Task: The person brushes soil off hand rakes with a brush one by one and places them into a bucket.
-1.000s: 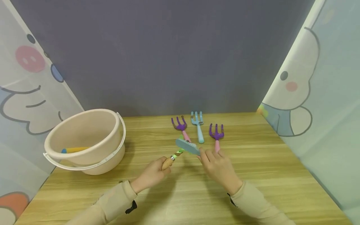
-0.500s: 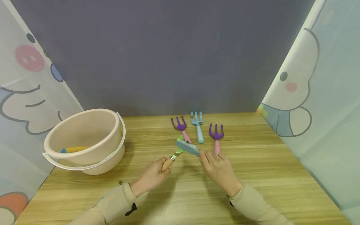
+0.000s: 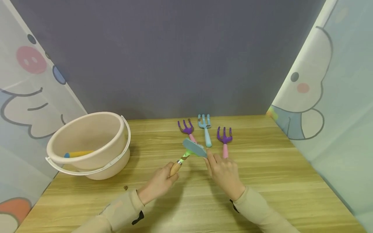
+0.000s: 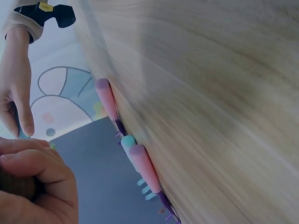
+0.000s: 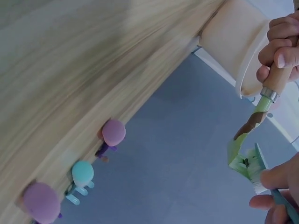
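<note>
My left hand [image 3: 157, 184] grips the wooden handle [image 3: 175, 169] of a green garden tool [image 5: 250, 123], held above the table with brown dirt on its neck. My right hand [image 3: 224, 171] holds a blue-grey brush [image 3: 194, 148] by its end. White bristles [image 5: 255, 169] touch the tool's green head in the right wrist view. From the head view, the brush covers most of that head, so its full shape is hidden. Behind the hands lie a purple fork with a pink handle [image 3: 187, 130], a light blue fork [image 3: 207, 137] and another purple fork [image 3: 225, 139].
At the left stands a cream bucket [image 3: 116, 142] with a white carrying handle; a yellow stick with a blue end [image 3: 78, 154] lies inside. A brown crumb [image 3: 125, 187] sits on the wooden table [image 3: 291, 187]. A dark panel [image 3: 186, 58] closes off the back.
The brush has shifted slightly and turned over the green head, whose tip showed above it half a second ago and is now covered. The left hand keeps nearly the same place.
</note>
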Demonstrator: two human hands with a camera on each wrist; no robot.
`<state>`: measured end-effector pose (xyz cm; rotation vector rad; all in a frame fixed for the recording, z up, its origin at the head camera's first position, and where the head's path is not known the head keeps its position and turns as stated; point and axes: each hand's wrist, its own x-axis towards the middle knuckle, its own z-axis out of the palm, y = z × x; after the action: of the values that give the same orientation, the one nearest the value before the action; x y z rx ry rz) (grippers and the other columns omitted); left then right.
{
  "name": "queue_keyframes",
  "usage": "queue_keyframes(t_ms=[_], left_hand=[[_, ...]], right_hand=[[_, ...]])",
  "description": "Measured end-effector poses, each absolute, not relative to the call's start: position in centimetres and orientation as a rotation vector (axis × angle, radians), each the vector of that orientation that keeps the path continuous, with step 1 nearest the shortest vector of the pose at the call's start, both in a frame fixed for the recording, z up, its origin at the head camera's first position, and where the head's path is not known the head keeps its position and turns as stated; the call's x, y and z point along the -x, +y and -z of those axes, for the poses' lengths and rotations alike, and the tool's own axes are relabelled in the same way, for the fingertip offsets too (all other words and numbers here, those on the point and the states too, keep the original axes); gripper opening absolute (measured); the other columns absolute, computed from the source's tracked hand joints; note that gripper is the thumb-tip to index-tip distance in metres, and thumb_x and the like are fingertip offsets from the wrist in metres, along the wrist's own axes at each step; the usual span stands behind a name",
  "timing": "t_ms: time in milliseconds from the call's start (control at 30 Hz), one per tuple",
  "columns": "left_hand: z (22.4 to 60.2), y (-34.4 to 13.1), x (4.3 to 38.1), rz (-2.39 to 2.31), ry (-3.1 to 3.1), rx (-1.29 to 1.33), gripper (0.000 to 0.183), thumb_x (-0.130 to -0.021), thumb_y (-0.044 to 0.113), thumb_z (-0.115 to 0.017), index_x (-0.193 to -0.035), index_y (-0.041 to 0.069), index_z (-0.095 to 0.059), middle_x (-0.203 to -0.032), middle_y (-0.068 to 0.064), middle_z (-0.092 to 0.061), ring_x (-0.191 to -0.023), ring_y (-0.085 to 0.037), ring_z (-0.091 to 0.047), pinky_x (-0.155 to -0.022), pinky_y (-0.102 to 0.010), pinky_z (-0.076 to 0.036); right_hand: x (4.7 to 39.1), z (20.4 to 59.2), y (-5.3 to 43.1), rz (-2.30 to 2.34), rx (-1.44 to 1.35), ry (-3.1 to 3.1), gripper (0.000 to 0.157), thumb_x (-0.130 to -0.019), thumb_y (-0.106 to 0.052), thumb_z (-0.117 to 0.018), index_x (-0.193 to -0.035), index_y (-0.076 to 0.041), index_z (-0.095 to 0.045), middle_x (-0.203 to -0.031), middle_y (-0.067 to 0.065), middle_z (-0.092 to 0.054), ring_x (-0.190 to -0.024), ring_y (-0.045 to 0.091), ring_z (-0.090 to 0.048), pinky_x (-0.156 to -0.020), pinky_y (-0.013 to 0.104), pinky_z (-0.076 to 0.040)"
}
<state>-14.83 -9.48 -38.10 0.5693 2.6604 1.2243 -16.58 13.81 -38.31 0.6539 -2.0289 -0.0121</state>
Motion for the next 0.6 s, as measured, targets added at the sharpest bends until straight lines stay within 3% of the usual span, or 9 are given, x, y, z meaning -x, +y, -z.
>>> queue_keyframes(t_ms=[133, 333, 467, 600], left_hand=[[38.3, -9.4, 14.8, -1.249, 2.666, -0.534, 0.015, -0.092, 0.011, -0.051, -0.100, -0.001, -0.049, -0.060, 0.000, -0.044, -0.043, -0.006, -0.037, -0.035, -0.015, -0.029], [38.4, -9.1, 14.9, -1.310, 2.616, -0.483, 0.022, -0.092, 0.010, -0.049, -0.109, -0.005, -0.048, -0.060, 0.000, -0.041, -0.043, -0.008, -0.035, -0.035, -0.015, -0.027], [38.4, -9.0, 15.0, -1.324, 2.615, -0.474, 0.022, -0.092, 0.009, -0.049, -0.109, -0.005, -0.047, -0.060, 0.000, -0.040, -0.043, -0.008, -0.034, -0.035, -0.016, -0.026], [38.6, -9.2, 15.0, -1.341, 2.607, -0.464, 0.022, -0.092, 0.009, -0.050, -0.109, -0.005, -0.047, -0.060, 0.000, -0.040, -0.043, -0.008, -0.034, -0.034, -0.016, -0.026]], right_hand=[[17.0, 38.6, 13.7, -0.043, -0.646, -2.054, 0.039, -0.098, -0.028, -0.035, -0.103, -0.001, -0.062, -0.048, -0.003, -0.046, -0.036, 0.001, -0.017, -0.034, 0.014, -0.011], [17.7, 39.2, 13.6, -0.140, -0.637, -2.065, 0.041, -0.099, -0.031, -0.034, -0.102, -0.001, -0.061, -0.049, -0.003, -0.045, -0.037, -0.001, -0.016, -0.034, 0.010, -0.010], [17.9, 39.5, 13.5, -0.236, -0.620, -2.128, 0.033, -0.093, -0.029, -0.050, -0.104, 0.000, -0.062, -0.052, -0.001, -0.053, -0.036, 0.000, -0.024, -0.033, 0.008, -0.015], [17.9, 39.5, 13.2, -0.460, -0.589, -2.247, 0.030, -0.083, -0.019, -0.066, -0.105, 0.002, -0.065, -0.058, 0.002, -0.060, -0.038, 0.001, -0.037, -0.034, 0.010, -0.028]])
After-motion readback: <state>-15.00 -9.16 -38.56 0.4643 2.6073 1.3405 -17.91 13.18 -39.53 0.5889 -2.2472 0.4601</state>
